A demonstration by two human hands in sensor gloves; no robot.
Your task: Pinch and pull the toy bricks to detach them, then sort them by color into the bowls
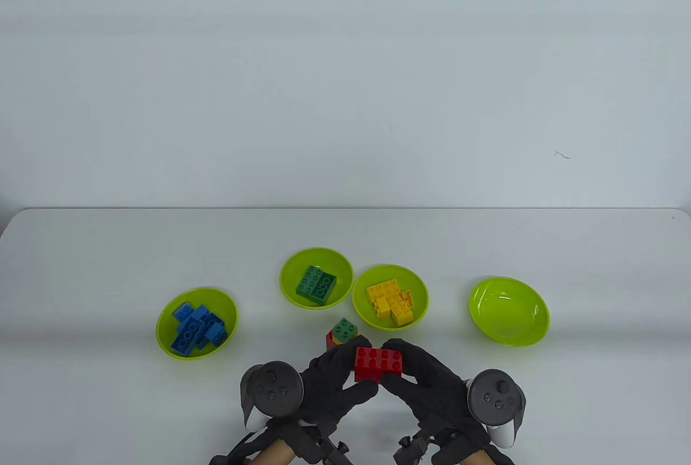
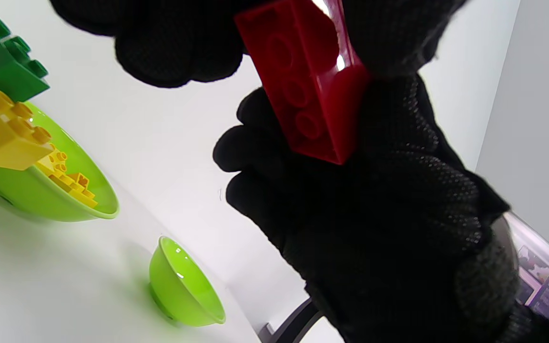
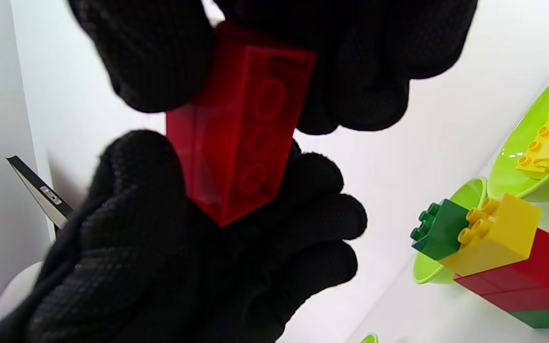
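Note:
A red brick (image 1: pixel 378 363) is held above the table's front edge, gripped from both sides. My left hand (image 1: pixel 353 370) pinches its left end and my right hand (image 1: pixel 406 370) its right end. In the left wrist view the red brick (image 2: pixel 308 85) sits between my left fingers (image 2: pixel 174 43) and the right glove (image 2: pixel 374 214). In the right wrist view the red brick (image 3: pixel 241 138) shows its studs. A small stack (image 1: pixel 341 331) stands just behind the hands, with a green brick on yellow on red.
There are several lime bowls: one with blue bricks (image 1: pixel 167 343), one with green bricks (image 1: pixel 289 292), one with yellow bricks (image 1: pixel 418 319) and an empty one (image 1: pixel 509 311) at the right. The stack (image 3: pixel 493 238) stands close to the yellow bowl (image 2: pixel 65 205).

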